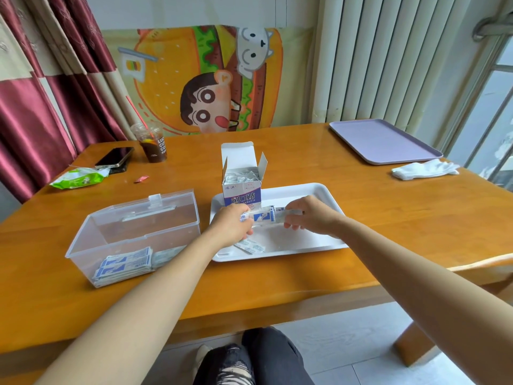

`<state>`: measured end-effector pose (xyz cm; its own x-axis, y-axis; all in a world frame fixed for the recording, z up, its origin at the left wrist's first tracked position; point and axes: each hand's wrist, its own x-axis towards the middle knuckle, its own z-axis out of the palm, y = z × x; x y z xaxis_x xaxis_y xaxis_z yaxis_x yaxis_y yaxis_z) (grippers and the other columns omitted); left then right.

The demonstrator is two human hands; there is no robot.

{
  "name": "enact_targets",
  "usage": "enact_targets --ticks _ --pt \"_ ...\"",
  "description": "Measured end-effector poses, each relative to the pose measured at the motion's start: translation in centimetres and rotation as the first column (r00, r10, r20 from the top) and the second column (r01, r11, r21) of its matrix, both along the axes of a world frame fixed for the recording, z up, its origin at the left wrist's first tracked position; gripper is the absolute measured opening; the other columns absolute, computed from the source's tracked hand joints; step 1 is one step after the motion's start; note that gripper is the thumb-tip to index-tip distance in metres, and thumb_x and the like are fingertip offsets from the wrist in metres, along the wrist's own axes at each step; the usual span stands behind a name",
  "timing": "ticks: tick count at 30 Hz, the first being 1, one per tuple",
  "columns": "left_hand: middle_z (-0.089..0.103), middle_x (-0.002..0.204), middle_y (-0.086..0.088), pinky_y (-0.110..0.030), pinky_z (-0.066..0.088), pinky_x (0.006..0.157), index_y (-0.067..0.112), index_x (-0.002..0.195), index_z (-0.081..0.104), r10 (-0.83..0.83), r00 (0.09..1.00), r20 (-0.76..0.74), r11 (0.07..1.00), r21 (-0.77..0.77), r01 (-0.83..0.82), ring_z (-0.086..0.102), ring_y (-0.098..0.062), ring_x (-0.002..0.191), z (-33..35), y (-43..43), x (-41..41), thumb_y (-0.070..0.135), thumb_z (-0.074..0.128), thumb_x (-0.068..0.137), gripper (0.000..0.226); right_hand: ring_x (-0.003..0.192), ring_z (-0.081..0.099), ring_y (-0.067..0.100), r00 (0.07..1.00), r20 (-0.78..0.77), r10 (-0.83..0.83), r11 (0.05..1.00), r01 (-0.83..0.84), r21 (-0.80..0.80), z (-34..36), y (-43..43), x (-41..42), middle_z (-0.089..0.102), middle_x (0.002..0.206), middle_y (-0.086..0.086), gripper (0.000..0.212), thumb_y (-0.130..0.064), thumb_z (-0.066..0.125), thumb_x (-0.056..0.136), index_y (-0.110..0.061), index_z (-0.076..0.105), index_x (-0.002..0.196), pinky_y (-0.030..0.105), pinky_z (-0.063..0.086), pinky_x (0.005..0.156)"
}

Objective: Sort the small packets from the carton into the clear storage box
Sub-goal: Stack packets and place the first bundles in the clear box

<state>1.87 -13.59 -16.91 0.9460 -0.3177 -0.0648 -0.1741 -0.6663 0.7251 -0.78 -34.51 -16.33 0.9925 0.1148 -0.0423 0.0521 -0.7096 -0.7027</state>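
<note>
My left hand [231, 223] and right hand [311, 215] grip the packet bundle [262, 216] by its ends above the white tray [319, 190], likely squaring it for the clear storage box [130, 218] left of the tray.

There is 1 view, worn on the head. It looks forward and down over the desk [305, 273] from its near edge, close enough that the left hand [231, 225] and right hand [311, 215] sit mid-frame. It is wide-angle: the far wall [194, 12] fills the top of the frame, the person's knees [249, 362] the bottom centre.
</note>
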Motion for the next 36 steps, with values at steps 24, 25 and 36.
enact_targets --ticks 24,25,36 --pt "0.06 0.079 -0.003 -0.022 0.034 0.049 0.013 0.119 0.052 0.012 0.993 -0.116 0.999 -0.04 -0.017 0.045 -0.016 0.055 -0.4 -1.8 0.1 0.017 0.041 0.095 0.026 0.06 0.048 0.007 0.965 -0.264 -0.012 0.955 -0.067 -0.291 1.9 -3.6 -1.7 0.058 0.066 -0.007 0.023 -0.033 0.061 0.087 -0.02 0.064 0.069 0.018 0.039 0.056" --pt "0.061 0.079 -0.004 -0.023 0.035 0.051 0.014 0.12 0.051 0.022 0.994 -0.108 1.0 -0.017 -0.023 0.046 -0.016 0.056 -0.5 -1.9 0.2 0.019 0.041 0.095 0.027 0.061 0.048 0.009 0.962 -0.274 -0.015 0.948 -0.073 -0.309 1.9 -3.8 -1.9 0.057 0.067 -0.006 0.023 -0.035 0.061 0.087 -0.022 0.063 0.067 0.021 0.038 0.057" --pt "0.045 0.088 -0.006 -0.032 0.03 0.063 0.017 0.071 0.038 -0.246 0.969 0.035 0.875 0.438 0.206 0.045 -0.025 0.083 1.2 -5.9 -0.1 0.031 0.042 0.096 0.028 0.065 0.046 0.02 0.942 0.051 -0.332 0.941 0.327 0.085 3.3 -5.6 0.4 0.054 0.068 0.004 0.025 -0.028 0.055 0.084 -0.014 0.073 0.074 0.03 0.035 0.061"
